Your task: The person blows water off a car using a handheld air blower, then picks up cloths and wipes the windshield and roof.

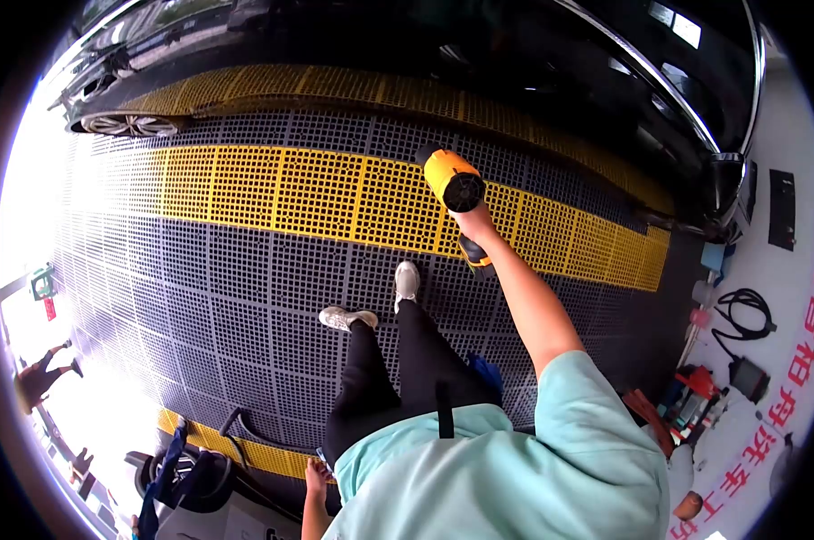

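My right hand [472, 221] reaches forward, wrapped around the handle of a yellow and black cordless blower [449, 176]. The blower's round black rear grille faces me, and its dark nozzle points toward the black car [479, 63]. Below the hand, the black and yellow base of the tool shows. There is a gap between the blower and the car in this view. My left hand [317, 477] hangs low beside my hip, small in the view, with its fingers loosely bent and nothing seen in them. A small bluish item beside it is too small to name.
Yellow and dark grey grid tiles [245, 297] cover the floor. A car wheel [128, 124] shows at upper left. A wheeled machine with a dark hose [236, 432] stands behind left. Coiled black cable [744, 315] hangs at the right wall. A person [42, 380] is far left.
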The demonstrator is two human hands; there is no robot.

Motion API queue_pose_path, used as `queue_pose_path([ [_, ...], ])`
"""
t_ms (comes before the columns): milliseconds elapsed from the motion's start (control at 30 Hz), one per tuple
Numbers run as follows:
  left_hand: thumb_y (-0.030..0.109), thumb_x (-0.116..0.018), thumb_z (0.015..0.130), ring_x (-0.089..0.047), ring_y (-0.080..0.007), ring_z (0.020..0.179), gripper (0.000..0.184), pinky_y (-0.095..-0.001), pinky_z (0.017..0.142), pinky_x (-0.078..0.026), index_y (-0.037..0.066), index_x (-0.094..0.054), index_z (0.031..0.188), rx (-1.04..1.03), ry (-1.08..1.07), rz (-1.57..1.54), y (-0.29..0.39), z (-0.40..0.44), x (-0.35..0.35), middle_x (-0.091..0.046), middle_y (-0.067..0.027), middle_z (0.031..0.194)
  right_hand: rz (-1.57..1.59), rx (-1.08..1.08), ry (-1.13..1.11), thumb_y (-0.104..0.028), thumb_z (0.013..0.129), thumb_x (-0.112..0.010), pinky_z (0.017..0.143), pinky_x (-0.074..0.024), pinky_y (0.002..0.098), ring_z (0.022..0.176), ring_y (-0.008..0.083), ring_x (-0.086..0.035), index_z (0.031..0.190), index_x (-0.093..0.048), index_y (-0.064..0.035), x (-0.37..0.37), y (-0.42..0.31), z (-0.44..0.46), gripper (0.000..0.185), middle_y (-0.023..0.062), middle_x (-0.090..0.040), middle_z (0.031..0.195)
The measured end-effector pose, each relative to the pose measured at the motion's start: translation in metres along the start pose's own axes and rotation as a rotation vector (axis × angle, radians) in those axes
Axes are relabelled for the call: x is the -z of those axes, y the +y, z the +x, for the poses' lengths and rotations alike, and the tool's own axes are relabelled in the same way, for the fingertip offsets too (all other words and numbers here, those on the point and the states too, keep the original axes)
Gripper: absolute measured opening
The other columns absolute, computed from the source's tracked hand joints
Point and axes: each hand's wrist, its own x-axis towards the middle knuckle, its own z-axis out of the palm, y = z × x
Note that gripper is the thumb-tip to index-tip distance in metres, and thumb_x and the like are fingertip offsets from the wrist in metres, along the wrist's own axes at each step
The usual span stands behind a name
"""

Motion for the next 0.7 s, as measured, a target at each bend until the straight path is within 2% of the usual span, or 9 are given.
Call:
queue_pose_path([
  [67,0.046,-0.034,0.099,-0.036,-0.0134,0.047,0.047,-0.0322,0.048,-0.037,0.017,-0.036,0.061,-0.029,-0.013,-0.090,-0.013,0.000,0.001,-0.032,0.0035,0.054,-0.049,-0.007,-0.026,-0.031,0.081,-0.067,0.067,-0.0519,0.0375,0.075,0.0219,-0.065,0.110,-0.060,-0.0055,-0.001,-0.012,0.004,0.039,0.0085,-0.068,0.087],
  [133,0.044,-0.033,0.099,-0.030,-0.0121,0.044,0.047,-0.0304,0.045,-0.032,0.017,-0.034,0.060,-0.035,-0.067,-0.181,-0.028,0.019,0.012,-0.026,0.0042,0.053,0.152,-0.067,-0.104,-0.020,0.080,-0.066,0.048,-0.0487,0.0324,0.052,0.0164,-0.059,0.110,-0.056,-0.0039,0.018,-0.070,-0.005,0.035,0.0064,-0.062,0.071],
  [200,0.045,-0.034,0.099,-0.029,-0.0115,0.043,0.047,-0.0294,0.042,-0.026,0.018,-0.033,0.060,-0.122,-0.150,-0.272,-0.045,0.034,0.018,-0.027,0.0047,0.052,0.288,0.002,-0.106,-0.014,0.078,-0.063,0.037,-0.0395,0.0279,0.038,0.0122,-0.049,0.075,-0.055,-0.0043,0.044,-0.140,-0.018,0.013,0.0022,-0.052,0.053],
  [233,0.044,-0.033,0.099,-0.028,-0.0112,0.043,0.047,-0.0297,0.042,-0.027,0.018,-0.033,0.060,-0.145,-0.157,-0.310,-0.050,0.044,0.023,-0.025,0.0043,0.052,0.350,0.022,-0.075,-0.015,0.079,-0.063,0.037,-0.0390,0.0271,0.038,0.0117,-0.047,0.064,-0.050,-0.0062,0.057,-0.179,-0.026,0.022,0.0017,-0.051,0.052],
  [267,0.044,-0.033,0.099,-0.028,-0.0110,0.042,0.048,-0.0289,0.041,-0.026,0.018,-0.032,0.059,-0.119,-0.096,-0.297,-0.046,0.039,0.020,-0.026,0.0044,0.050,0.395,0.067,-0.073,-0.018,0.080,-0.063,0.037,-0.0394,0.0274,0.038,0.0116,-0.047,0.064,-0.050,-0.0068,0.071,-0.210,-0.028,0.023,0.0016,-0.051,0.053],
  [300,0.044,-0.033,0.099,-0.029,-0.0113,0.042,0.048,-0.0274,0.040,-0.025,0.018,-0.032,0.059,-0.067,-0.093,-0.311,-0.047,0.042,0.023,-0.028,0.0046,0.050,0.338,0.113,-0.058,-0.020,0.084,-0.058,0.035,-0.0365,0.0264,0.036,0.0119,-0.044,0.089,-0.056,-0.0057,0.087,-0.247,-0.038,0.015,0.0016,-0.050,0.058],
  [367,0.045,-0.035,0.099,-0.030,-0.0113,0.041,0.046,-0.0262,0.039,-0.025,0.019,-0.035,0.060,-0.198,-0.016,-0.246,-0.047,0.040,0.020,-0.030,0.0046,0.051,0.345,0.172,-0.075,-0.021,0.085,-0.058,0.037,-0.0389,0.0263,0.042,0.0109,-0.047,0.091,-0.056,-0.0060,0.121,-0.318,-0.055,0.016,0.0010,-0.050,0.060],
  [533,0.044,-0.044,0.098,-0.035,-0.0093,0.050,0.041,-0.0271,0.045,-0.030,0.017,-0.046,0.067,-0.187,0.004,-0.361,-0.084,0.124,0.043,-0.038,0.0054,0.059,0.295,0.416,-0.023,-0.018,0.081,-0.056,0.040,-0.0403,0.0269,0.045,0.0108,-0.047,0.088,-0.052,-0.0046,0.182,-0.459,-0.119,0.016,0.0014,-0.050,0.062],
  [700,0.051,-0.035,0.100,-0.026,-0.0102,0.042,0.050,-0.0275,0.040,-0.022,0.020,-0.032,0.060,-0.336,-0.089,-0.452,-0.046,0.139,0.083,-0.026,0.0060,0.051,0.238,0.499,0.062,-0.017,0.079,-0.053,0.047,-0.0413,0.0266,0.049,0.0097,-0.045,0.092,-0.050,-0.0081,0.218,-0.556,-0.183,0.016,-0.0005,-0.048,0.065],
])
